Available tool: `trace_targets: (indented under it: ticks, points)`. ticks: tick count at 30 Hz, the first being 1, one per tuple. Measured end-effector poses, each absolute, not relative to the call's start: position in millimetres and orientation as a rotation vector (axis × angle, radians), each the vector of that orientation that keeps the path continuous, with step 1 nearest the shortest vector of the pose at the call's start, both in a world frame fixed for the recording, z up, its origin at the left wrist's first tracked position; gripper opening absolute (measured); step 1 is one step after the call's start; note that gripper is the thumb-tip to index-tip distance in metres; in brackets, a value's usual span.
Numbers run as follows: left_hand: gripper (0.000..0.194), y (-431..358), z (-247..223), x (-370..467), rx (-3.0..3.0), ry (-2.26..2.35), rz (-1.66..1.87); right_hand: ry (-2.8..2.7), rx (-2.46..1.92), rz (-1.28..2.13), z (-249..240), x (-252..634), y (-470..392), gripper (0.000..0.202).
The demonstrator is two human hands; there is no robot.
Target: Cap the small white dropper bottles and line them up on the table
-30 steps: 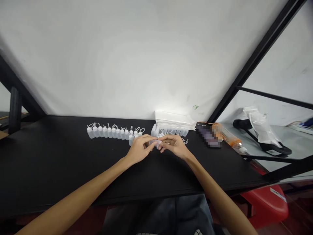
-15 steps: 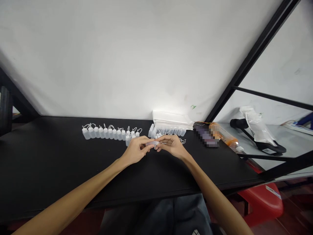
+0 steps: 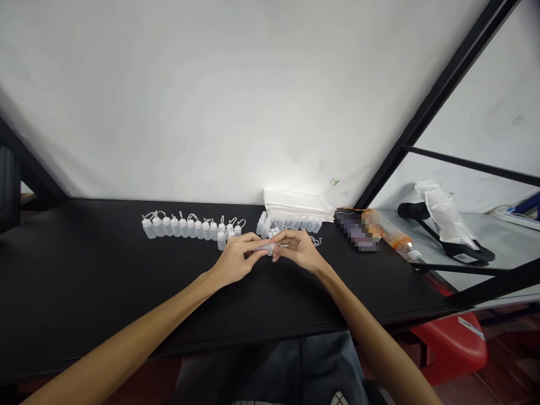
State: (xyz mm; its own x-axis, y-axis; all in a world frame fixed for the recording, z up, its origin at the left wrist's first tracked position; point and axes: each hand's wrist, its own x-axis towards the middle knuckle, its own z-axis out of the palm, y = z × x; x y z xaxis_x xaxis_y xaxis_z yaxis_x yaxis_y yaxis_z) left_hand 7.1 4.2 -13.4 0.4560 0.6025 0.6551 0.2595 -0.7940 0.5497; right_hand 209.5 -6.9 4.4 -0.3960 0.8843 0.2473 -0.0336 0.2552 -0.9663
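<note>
Between my two hands, over the middle of the black table, lies a small translucent bottle (image 3: 266, 247), roughly sideways. My left hand (image 3: 236, 257) pinches its body between thumb and fingers. The fingers of my right hand (image 3: 297, 250) are closed at its neck end, partly hiding a small white piece there. Several white-capped bottles (image 3: 183, 228) with thin looped straps stand in a row left of my hands. Behind my right hand, more small bottles (image 3: 265, 225) and loose white caps with straps (image 3: 314, 241) are partly covered by the fingers.
A stack of white sheets (image 3: 295, 205) lies against the wall. Right of it are a blurred-out flat object (image 3: 358, 232) and an orange-labelled bottle (image 3: 390, 233). Beyond the black frame bar, a black item with plastic wrap (image 3: 447, 216) rests on a grey surface. A red stool (image 3: 455, 346) stands lower right.
The fingers of my right hand have shifted slightly at the bottle's neck end, and the bottle's angle has changed a little. My left hand keeps its hold.
</note>
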Motion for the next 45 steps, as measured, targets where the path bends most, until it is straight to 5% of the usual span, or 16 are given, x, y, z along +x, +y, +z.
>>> trace_targets:
  ticks: [45]
  points:
    - [0.027, 3, -8, 5, 2.592, 0.717, 1.190, -1.708, -0.882, 1.218, 6, 211, -7, 0.029]
